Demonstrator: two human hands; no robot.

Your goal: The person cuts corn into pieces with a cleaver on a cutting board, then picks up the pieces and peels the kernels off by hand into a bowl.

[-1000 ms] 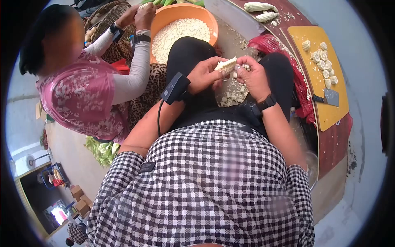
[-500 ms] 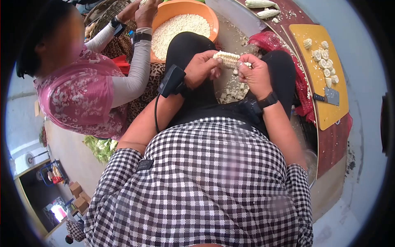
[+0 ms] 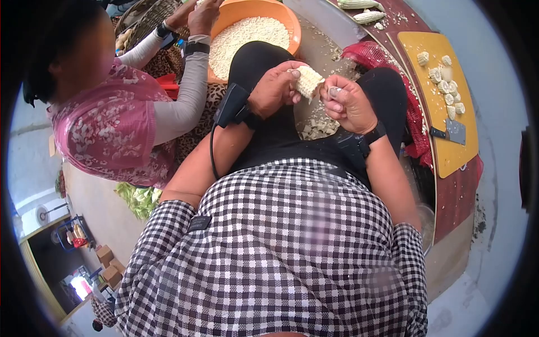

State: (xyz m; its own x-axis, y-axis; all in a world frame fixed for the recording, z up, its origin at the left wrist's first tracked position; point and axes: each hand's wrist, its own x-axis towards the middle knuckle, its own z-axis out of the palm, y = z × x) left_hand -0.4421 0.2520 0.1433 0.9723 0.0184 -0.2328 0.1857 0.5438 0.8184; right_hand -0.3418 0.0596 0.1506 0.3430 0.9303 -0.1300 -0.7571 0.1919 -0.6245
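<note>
A short piece of white corn cob (image 3: 309, 82), pale kernels still on the side facing me, sits between the thumb and fingers of my left hand (image 3: 274, 91). Just right of its end is my right hand (image 3: 352, 106), fingers curled and thumb pressed in. Something greyish shows at that thumb; whether kernels are inside the fingers is hidden. Below both hands, between my knees, lie many pale cob scraps (image 3: 319, 128).
An orange basin (image 3: 293, 33) of loose kernels (image 3: 247, 42) stands ahead, beside a co-worker in a pink top (image 3: 112, 123). At right, a yellow cutting board (image 3: 449, 151) bears cut cob pieces (image 3: 443, 86) and a cleaver (image 3: 456, 132). A red mesh bag (image 3: 412, 106) lies beside my knee.
The cob has turned in my left hand, from lying sideways to tilted, showing a kernel-covered side. My right hand has drawn slightly right and down from its end.
</note>
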